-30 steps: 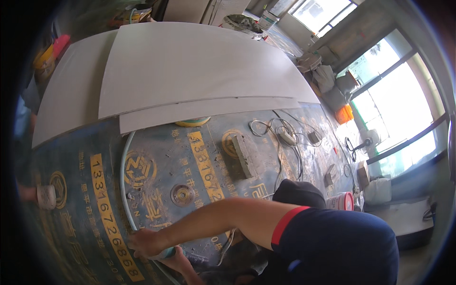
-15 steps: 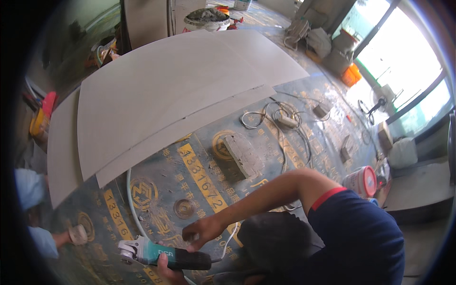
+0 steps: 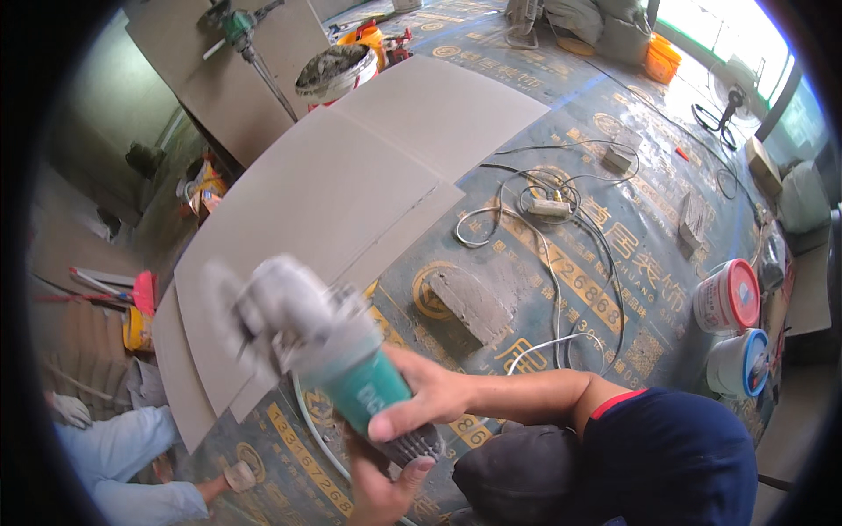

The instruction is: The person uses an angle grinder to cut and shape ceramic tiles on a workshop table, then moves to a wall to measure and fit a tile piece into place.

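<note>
an angle grinder [image 3: 373, 394] is raised before the person, above the covered floor [image 3: 653, 232], its blurred metal head [image 3: 289, 298] toward the upper left. the right hand [image 3: 430, 394] has its fingers wrapped round the teal body; the left hand [image 3: 377, 493] clasps the black rear grip [image 3: 414, 445]. likely rigid, head-heavy, best held by body and grip.
</note>
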Action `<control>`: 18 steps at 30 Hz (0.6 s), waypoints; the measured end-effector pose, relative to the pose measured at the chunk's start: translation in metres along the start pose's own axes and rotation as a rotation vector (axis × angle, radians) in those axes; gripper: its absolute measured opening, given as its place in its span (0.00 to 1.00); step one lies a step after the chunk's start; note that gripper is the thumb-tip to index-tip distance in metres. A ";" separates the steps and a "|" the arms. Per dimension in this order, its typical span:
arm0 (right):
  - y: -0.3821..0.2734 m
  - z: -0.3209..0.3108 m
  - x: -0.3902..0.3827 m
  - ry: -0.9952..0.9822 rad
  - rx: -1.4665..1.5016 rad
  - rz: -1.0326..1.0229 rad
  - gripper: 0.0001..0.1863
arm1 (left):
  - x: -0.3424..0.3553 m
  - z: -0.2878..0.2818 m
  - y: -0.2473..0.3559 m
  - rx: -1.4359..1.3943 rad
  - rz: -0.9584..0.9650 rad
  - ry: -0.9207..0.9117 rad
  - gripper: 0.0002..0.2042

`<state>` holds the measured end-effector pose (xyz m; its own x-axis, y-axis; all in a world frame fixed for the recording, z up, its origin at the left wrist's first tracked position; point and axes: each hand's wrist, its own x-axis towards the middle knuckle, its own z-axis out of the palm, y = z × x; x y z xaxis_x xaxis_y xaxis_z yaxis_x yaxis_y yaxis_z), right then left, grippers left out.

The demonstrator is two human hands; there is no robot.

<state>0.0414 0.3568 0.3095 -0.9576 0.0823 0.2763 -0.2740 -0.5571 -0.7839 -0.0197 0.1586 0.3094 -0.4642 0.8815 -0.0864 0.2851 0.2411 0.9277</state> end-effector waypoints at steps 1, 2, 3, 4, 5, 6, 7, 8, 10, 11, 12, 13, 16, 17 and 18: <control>-0.002 -0.009 -0.003 0.098 0.047 -0.043 0.43 | 0.009 0.010 0.023 0.131 0.076 0.013 0.36; -0.005 -0.016 -0.005 0.192 0.096 -0.083 0.41 | 0.018 0.018 0.034 0.195 0.181 0.057 0.30; -0.010 -0.021 -0.005 0.187 0.224 -0.087 0.39 | 0.028 0.018 0.043 0.210 0.218 0.042 0.36; -0.018 -0.029 -0.011 0.190 0.348 -0.070 0.37 | 0.038 0.022 0.049 0.206 0.246 0.026 0.43; -0.025 -0.033 -0.017 0.243 0.475 -0.098 0.34 | 0.047 0.022 0.056 0.297 0.326 -0.048 0.44; -0.021 -0.044 -0.024 0.294 0.507 -0.176 0.34 | 0.059 0.024 0.056 0.310 0.373 -0.107 0.43; -0.029 -0.051 -0.036 0.365 0.536 -0.197 0.34 | 0.069 0.031 0.062 0.384 0.489 -0.168 0.40; -0.050 -0.046 -0.041 0.486 0.474 -0.224 0.33 | 0.079 0.039 0.067 0.465 0.595 -0.235 0.39; -0.050 -0.062 -0.056 0.499 0.518 -0.353 0.35 | 0.102 0.049 0.072 0.506 0.670 -0.279 0.34; -0.044 -0.073 -0.064 0.474 0.496 -0.388 0.36 | 0.109 0.052 0.067 0.529 0.779 -0.364 0.31; -0.050 -0.072 -0.067 0.484 0.486 -0.427 0.37 | 0.114 0.054 0.069 0.554 0.755 -0.339 0.31; -0.051 -0.071 -0.069 0.478 0.459 -0.420 0.37 | 0.117 0.053 0.063 0.628 0.866 -0.317 0.31; -0.048 -0.065 -0.067 0.532 0.371 -0.386 0.34 | 0.114 0.056 0.048 0.660 0.927 -0.248 0.31; -0.046 -0.062 -0.066 0.602 0.306 -0.375 0.33 | 0.115 0.055 0.034 0.653 0.943 -0.258 0.30; -0.044 -0.061 -0.068 0.589 0.307 -0.351 0.33 | 0.116 0.055 0.026 0.645 0.954 -0.267 0.30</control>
<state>0.1128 0.4263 0.2917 -0.7316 0.6780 0.0709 -0.6174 -0.6148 -0.4908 -0.0199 0.2898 0.3038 0.3338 0.8543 0.3983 0.8277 -0.4679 0.3099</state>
